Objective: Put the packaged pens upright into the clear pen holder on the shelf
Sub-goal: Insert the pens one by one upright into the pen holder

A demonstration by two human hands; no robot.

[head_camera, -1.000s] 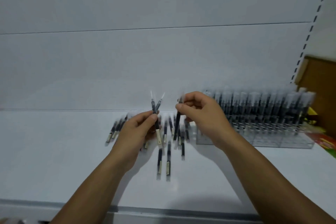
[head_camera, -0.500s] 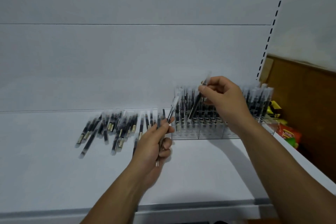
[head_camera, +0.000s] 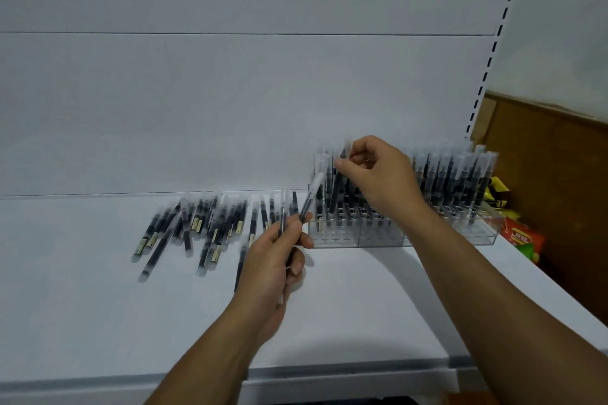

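Thumb and forefinger of the right hand (head_camera: 378, 181) pinch one pen (head_camera: 335, 194) near its top, tilted over the left end of the holder (head_camera: 381, 242), probably to steer its tip into a free slot. Beside the holder the left hand (head_camera: 276, 253) grips spare pens (head_camera: 309, 199), likely kept close for handing over. Many loose pens (head_camera: 204, 227) lie on the shelf (head_camera: 98, 306).

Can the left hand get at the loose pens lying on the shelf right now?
Probably yes: the loose pens lie just beside the left hand, with nothing between. But its fingers already grip other pens, so picking up more could be awkward.
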